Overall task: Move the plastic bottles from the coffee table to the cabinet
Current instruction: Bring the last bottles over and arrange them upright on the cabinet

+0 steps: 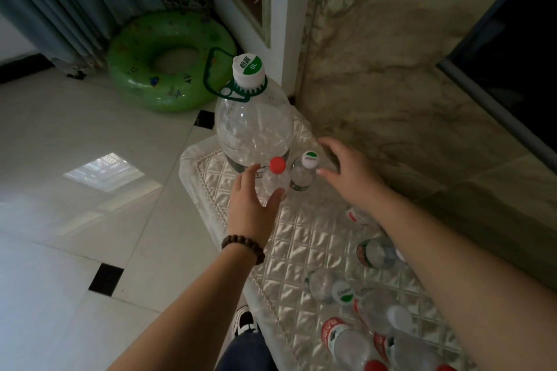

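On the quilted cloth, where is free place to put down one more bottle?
Bare quilted cloth lies between the two forearms, bordered by the red-capped bottle ahead and lying bottles on the right. The near right corner is crowded with bottles.

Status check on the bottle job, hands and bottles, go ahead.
Left hand open around red-capped bottle, right hand open beside white-capped bottle. Big jug close behind. More bottles lying near.

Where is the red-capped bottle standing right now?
In the head view, the red-capped bottle stands upright at the far end of the quilted cabinet top, between the big 6L jug and the left hand.
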The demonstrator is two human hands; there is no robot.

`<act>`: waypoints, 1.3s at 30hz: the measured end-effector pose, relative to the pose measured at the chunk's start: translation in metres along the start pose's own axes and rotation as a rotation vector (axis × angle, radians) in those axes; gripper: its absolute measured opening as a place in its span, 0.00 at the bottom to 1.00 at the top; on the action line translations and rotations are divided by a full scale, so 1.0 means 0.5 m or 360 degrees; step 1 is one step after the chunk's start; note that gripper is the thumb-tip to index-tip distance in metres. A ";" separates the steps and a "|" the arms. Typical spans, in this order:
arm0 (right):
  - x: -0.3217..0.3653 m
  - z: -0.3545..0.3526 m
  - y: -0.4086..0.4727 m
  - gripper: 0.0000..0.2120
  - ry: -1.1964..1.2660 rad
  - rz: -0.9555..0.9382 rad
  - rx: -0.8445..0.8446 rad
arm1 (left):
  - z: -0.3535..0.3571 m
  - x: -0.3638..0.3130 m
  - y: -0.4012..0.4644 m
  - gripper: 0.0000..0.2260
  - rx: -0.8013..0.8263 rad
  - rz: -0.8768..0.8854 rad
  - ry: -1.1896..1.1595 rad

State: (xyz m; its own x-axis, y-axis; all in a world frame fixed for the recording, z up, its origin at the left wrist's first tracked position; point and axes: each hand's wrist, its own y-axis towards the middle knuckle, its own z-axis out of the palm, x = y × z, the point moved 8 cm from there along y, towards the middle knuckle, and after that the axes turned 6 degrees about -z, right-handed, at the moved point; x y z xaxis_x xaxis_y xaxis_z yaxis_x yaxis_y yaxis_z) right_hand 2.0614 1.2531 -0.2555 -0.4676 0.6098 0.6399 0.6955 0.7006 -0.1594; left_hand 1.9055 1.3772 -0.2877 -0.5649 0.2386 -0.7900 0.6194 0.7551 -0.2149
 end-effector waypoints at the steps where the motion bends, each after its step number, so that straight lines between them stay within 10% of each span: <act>1: 0.001 -0.015 -0.016 0.28 -0.0003 -0.0006 -0.0022 | -0.007 -0.002 -0.019 0.24 -0.0032 0.0026 -0.0008; 13: -0.072 -0.134 -0.205 0.21 -0.0067 0.0028 -0.0126 | 0.134 0.035 -0.269 0.30 0.0915 0.0138 0.0042; 32: -0.162 -0.074 -0.196 0.31 -0.0100 0.0297 -0.0025 | 0.100 0.011 -0.184 0.16 0.0141 0.0094 -0.0252; 39: -0.152 -0.043 -0.160 0.14 -0.0237 0.0321 -0.0035 | 0.058 0.026 -0.099 0.18 0.0013 -0.0006 -0.0058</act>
State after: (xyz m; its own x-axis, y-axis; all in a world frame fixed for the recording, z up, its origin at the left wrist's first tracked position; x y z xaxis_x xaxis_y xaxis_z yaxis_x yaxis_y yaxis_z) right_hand 2.0531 1.1426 -0.2754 -0.3920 0.7855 0.4788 0.7938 0.5519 -0.2556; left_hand 1.8834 1.3251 -0.3042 -0.5472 0.2133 -0.8094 0.6219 0.7509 -0.2225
